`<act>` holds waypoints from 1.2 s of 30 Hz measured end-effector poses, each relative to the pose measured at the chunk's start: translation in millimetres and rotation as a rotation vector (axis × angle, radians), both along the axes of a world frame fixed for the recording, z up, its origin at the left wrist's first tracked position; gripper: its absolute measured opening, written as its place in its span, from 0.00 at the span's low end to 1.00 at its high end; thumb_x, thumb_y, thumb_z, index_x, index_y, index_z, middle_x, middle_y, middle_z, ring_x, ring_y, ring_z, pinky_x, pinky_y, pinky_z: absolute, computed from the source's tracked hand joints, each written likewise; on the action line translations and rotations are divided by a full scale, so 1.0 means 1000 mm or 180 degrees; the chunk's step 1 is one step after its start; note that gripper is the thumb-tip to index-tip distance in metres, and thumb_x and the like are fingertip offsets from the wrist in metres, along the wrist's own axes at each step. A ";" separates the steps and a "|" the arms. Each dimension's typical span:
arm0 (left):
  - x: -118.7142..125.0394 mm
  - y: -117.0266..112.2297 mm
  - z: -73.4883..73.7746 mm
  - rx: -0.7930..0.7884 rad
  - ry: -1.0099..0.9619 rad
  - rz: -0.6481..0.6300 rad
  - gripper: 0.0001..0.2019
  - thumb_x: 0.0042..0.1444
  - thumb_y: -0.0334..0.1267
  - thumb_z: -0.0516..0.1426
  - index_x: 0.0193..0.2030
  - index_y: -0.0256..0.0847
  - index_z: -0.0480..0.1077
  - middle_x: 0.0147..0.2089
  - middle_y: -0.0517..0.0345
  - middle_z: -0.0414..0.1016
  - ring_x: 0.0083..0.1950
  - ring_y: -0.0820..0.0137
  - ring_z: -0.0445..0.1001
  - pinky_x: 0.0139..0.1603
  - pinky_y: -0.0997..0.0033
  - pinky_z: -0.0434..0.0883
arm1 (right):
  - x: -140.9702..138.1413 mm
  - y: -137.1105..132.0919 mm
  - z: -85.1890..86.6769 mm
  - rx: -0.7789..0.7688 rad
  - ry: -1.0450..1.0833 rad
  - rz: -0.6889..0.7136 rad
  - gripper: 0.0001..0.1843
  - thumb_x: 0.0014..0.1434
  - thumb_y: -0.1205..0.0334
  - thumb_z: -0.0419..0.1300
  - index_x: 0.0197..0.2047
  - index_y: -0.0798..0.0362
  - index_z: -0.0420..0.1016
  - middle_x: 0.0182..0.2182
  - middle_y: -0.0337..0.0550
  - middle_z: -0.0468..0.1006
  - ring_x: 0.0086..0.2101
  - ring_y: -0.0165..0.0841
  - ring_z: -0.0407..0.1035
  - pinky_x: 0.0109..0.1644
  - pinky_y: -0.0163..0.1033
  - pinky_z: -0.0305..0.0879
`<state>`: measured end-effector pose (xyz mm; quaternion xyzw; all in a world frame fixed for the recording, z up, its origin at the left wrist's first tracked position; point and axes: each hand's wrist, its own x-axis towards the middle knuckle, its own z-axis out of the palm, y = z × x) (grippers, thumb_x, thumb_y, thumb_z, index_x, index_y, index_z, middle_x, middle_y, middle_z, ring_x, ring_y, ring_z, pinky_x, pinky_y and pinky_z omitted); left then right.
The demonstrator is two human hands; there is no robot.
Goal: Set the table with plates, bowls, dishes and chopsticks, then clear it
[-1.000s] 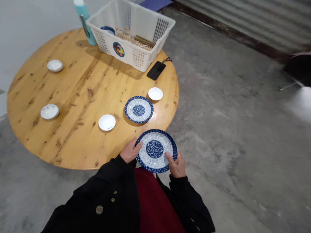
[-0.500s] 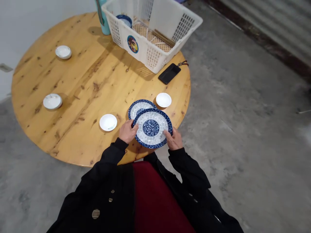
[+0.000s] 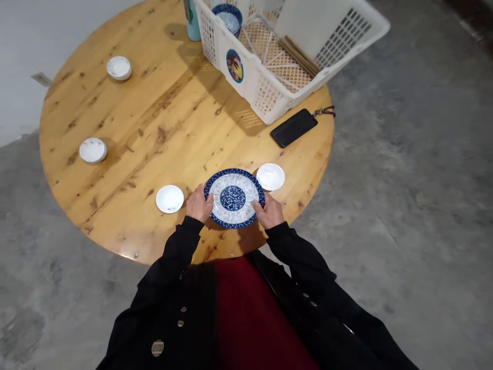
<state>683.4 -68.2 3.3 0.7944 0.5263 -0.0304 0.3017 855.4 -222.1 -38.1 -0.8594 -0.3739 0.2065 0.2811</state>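
Over the table [image 3: 131,195], the left hand [image 3: 199,205] and right hand [image 3: 269,210] pinch the plate [image 3: 232,198] between thumbs and fingers. One bowl [image 3: 169,199] sits beside the left fingers, another bowl [image 3: 271,176] just beyond the right; phone [image 3: 295,127] and basket [image 3: 252,85] lie farther out.

1. This looks like a plain eating room; whether it belongs to a home or a small eatery, the view does not tell.
2. Below the fingers [image 3: 208,201] stands a round, knotty wooden bench [image 3: 185,139] with tableware: a blue-and-white plate [image 3: 233,198] between them, white bowls [image 3: 169,199] to their left and right.
3. Beyond the fingers, a white plastic basket [image 3: 251,86] holds a blue-rimmed bowl [image 3: 229,22].
4. Grey concrete floor [image 3: 404,205] lies right of the fingers; a white wall [image 3: 69,31] rises far left.
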 end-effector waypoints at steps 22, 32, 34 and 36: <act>-0.002 0.001 -0.009 0.0331 0.0421 0.0063 0.15 0.61 0.38 0.53 0.53 0.36 0.67 0.49 0.43 0.74 0.53 0.55 0.74 0.50 0.60 0.71 | 0.004 0.018 -0.009 -0.0006 -0.0126 0.0439 0.27 0.59 0.57 0.52 0.60 0.58 0.66 0.51 0.58 0.74 0.51 0.49 0.68 0.54 0.51 0.67; -0.007 0.006 -0.014 0.0554 0.0329 -0.0045 0.17 0.61 0.37 0.53 0.56 0.35 0.66 0.49 0.43 0.73 0.52 0.55 0.74 0.50 0.59 0.72 | 0.000 0.024 -0.011 -0.0113 -0.0070 0.0303 0.28 0.58 0.60 0.54 0.61 0.57 0.66 0.47 0.55 0.75 0.50 0.47 0.69 0.52 0.50 0.68; -0.008 0.007 -0.017 0.0603 0.0331 -0.0072 0.17 0.61 0.37 0.53 0.56 0.36 0.66 0.49 0.43 0.73 0.51 0.55 0.75 0.49 0.59 0.72 | -0.001 0.025 -0.011 -0.0148 -0.0095 0.0298 0.29 0.58 0.60 0.54 0.62 0.57 0.65 0.47 0.56 0.75 0.49 0.47 0.69 0.51 0.50 0.69; -0.008 0.008 -0.017 0.0618 0.0374 -0.0112 0.17 0.61 0.37 0.53 0.56 0.36 0.66 0.48 0.43 0.72 0.51 0.55 0.74 0.49 0.59 0.72 | -0.001 0.025 -0.010 -0.0188 -0.0104 0.0314 0.29 0.59 0.60 0.54 0.63 0.57 0.65 0.47 0.56 0.74 0.48 0.47 0.69 0.50 0.50 0.69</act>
